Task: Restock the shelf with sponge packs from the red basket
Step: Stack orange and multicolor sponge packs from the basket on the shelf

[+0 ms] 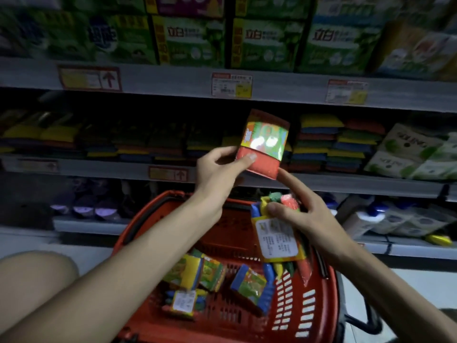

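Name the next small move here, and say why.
Probably the left hand carries its red sponge pack forward onto the sponge shelf: it is raised before the stacks, while the right hand holds a second pack above the red basket.

Price tags (pixel 231 85) blurred, unreadable; red basket (pixel 321 298) near rim cut off by bottom edge

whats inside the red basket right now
About four sponge packs lie loose on the floor of the red basket. The left forearm and the pack held in the right hand cover parts of it, so more could be hidden.
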Demonstrator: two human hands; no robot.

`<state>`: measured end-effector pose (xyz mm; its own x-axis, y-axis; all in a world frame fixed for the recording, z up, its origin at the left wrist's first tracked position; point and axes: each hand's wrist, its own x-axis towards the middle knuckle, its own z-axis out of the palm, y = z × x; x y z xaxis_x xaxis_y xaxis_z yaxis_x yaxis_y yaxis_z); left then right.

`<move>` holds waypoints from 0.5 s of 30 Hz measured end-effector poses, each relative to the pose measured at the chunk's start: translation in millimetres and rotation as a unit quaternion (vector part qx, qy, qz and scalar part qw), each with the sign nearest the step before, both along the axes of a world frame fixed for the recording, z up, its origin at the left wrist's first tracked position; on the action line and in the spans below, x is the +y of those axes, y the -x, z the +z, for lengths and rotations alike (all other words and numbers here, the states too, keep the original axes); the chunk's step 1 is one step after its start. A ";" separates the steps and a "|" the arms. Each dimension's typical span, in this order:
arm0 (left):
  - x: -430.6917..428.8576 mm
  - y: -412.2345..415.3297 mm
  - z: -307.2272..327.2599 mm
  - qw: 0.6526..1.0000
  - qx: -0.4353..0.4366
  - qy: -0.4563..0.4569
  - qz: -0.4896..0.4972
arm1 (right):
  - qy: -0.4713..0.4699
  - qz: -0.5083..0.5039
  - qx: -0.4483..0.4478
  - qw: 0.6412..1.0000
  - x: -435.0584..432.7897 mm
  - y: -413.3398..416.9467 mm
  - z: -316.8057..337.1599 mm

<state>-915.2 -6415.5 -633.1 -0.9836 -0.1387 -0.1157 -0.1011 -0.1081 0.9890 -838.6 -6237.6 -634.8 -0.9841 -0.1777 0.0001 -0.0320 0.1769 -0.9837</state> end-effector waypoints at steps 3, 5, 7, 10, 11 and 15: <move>3.8 2.9 1.1 1.000 0.000 0.005 0.007 | 0.011 -0.004 -0.006 1.000 2.2 1.5 2.7; 5.3 3.7 2.1 1.000 0.000 0.007 0.021 | 0.015 -0.006 -0.005 1.000 4.9 6.4 2.6; 6.8 5.6 3.3 0.999 0.005 0.007 0.032 | 0.010 -0.008 0.004 1.000 6.4 12.2 6.7; 13.4 9.8 5.8 0.999 0.012 0.020 0.047 | 0.028 -0.008 0.010 1.000 12.4 23.8 11.1; 16.0 11.3 6.7 0.998 0.015 0.023 0.048 | 0.033 -0.006 0.012 0.999 13.5 27.8 13.5; 30.3 19.3 9.1 0.998 0.023 0.011 0.050 | 0.041 -0.021 0.029 0.999 20.2 44.5 16.1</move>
